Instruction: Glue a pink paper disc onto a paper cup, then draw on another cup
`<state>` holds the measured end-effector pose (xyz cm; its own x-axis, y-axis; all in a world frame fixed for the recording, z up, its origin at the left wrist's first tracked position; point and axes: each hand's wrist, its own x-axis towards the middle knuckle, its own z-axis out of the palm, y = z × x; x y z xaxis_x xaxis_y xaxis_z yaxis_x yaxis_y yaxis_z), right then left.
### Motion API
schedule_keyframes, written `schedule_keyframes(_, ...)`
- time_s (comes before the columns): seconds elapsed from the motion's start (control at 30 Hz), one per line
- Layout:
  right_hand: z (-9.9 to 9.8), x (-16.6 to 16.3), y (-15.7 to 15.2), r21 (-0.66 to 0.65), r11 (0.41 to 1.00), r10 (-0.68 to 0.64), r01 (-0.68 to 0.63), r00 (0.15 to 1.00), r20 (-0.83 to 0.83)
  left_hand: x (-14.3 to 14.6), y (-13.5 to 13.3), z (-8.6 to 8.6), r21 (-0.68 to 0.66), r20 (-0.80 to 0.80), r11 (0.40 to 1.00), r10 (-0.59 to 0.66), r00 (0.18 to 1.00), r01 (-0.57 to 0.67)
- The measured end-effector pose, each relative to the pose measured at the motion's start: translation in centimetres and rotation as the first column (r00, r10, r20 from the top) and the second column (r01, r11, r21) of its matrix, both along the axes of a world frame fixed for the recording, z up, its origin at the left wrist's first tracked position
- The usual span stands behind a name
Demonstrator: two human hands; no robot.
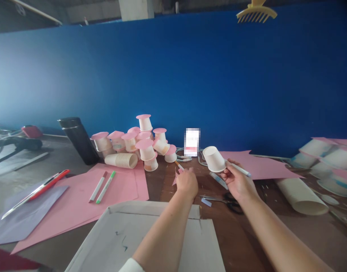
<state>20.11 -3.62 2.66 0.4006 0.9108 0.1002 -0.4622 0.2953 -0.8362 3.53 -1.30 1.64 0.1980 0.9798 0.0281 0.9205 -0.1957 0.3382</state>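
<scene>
My right hand (pixel 239 180) grips a white paper cup (pixel 214 158), tilted with its closed base up and to the left. A capped white marker (pixel 239 169) is held in the same fingers. My left hand (pixel 187 183) is down at the table with curled fingers, by a small pink paper scrap (pixel 175 180) and a thin stick with an orange-brown end (pixel 178 165). What lies under its fingertips is hidden. Below and between the hands are scissors (pixel 232 202) with black handles and a pale bluish tube-like item (pixel 218 180).
Cups with pink paper tops (pixel 145 149) are stacked at the back. Nested cups (pixel 121 160), two markers (pixel 105 187), pink sheets (pixel 77 200), a box cutter (pixel 39 189) and a black flask (pixel 78 141) lie left. A paper roll (pixel 303 196) and more cups (pixel 332 162) are right.
</scene>
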Motion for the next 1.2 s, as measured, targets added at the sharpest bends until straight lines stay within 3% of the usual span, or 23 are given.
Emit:
schedule_keyframes(0.13, -0.2, -0.1, 0.0, -0.022, 1.000, 0.016, -0.017, 0.999, -0.030, 0.1, -0.3, 0.3, 0.038, 0.117, 0.999, 0.011, 0.993, -0.016)
schedule_keyframes(0.23, -0.4, -0.1, 0.0, -0.036, 0.999, 0.029, -0.030, 0.999, -0.027, 0.4, -0.3, 0.5, 0.056, 0.370, 0.998, 0.004, 0.929, -0.027)
schedule_keyframes(0.3, -0.6, -0.2, 0.0, -0.037, 0.998, 0.043, -0.044, 0.999, -0.029, 0.6, -0.1, 0.5, -0.046, 0.585, 0.999, 0.020, 0.811, 0.009)
schedule_keyframes(0.37, -0.9, -0.3, 0.1, -0.027, 0.998, 0.054, -0.055, 0.998, -0.038, 0.9, 0.1, 0.3, -0.199, 0.763, 0.976, 0.095, 0.639, 0.093)
schedule_keyframes(0.47, -1.1, -0.5, 0.3, -0.009, 0.998, 0.064, -0.065, 0.995, -0.070, 1.2, 0.3, 0.1, -0.338, 0.879, 0.921, 0.234, 0.416, 0.196)
schedule_keyframes(0.63, -1.2, -0.8, 0.5, -0.026, 0.998, 0.055, -0.061, 0.981, -0.185, 1.5, -0.3, 0.2, -0.453, 0.890, 0.814, 0.440, 0.122, 0.364)
schedule_keyframes(0.73, -1.3, -1.0, 0.5, -0.055, 0.997, 0.042, -0.058, 0.964, -0.263, 1.6, -0.8, 0.1, -0.403, 0.851, 0.747, 0.519, -0.083, 0.529)
schedule_keyframes(0.83, -1.4, -1.2, 0.5, -0.052, 0.995, 0.062, -0.080, 0.954, -0.293, 1.8, -1.0, -0.1, -0.315, 0.791, 0.718, 0.560, -0.246, 0.620)
schedule_keyframes(1.07, -1.1, -1.9, 0.0, -0.080, 0.992, 0.088, -0.101, 0.984, -0.152, 1.9, -0.8, -0.2, -0.204, 0.717, 0.765, 0.542, -0.439, 0.611)
schedule_keyframes(1.2, -1.1, -2.1, -0.1, -0.191, 0.980, -0.060, 0.060, 0.998, 0.001, 1.8, -0.2, -0.4, -0.177, 0.730, 0.824, 0.477, -0.490, 0.539)
